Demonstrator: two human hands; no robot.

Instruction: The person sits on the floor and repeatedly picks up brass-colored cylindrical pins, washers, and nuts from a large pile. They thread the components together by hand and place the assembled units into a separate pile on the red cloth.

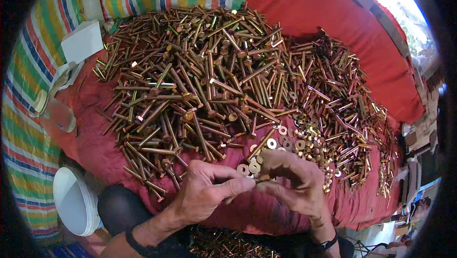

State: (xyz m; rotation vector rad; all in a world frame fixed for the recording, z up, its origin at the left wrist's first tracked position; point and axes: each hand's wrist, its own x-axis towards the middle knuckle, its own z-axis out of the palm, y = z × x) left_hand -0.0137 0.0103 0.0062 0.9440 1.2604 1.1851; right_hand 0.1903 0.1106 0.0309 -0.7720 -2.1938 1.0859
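Observation:
Both of my hands meet over the near edge of the red cloth [223, 217]. With thumb and fingers pinched, my left hand [202, 194] grips one side of a small brass-coloured fastener [263, 178], mostly hidden by the fingertips. My right hand [300, 182] closes on its other side, fingers curled over. Whether it is a bolt end or a nut cannot be made out. Just beyond the fingertips lie flat washers [271, 143], and small nuts [316, 146] are heaped to their right. A large pile of long hex bolts [200, 82] covers the cloth beyond my hands.
Shorter bolts [333, 91] are heaped at the right. On the left are a white bucket [71, 201], a clear plastic jar [62, 115] and a white box [82, 41]. Striped sheeting [28, 163] borders the left and back. More bolts [228, 244] lie below my hands.

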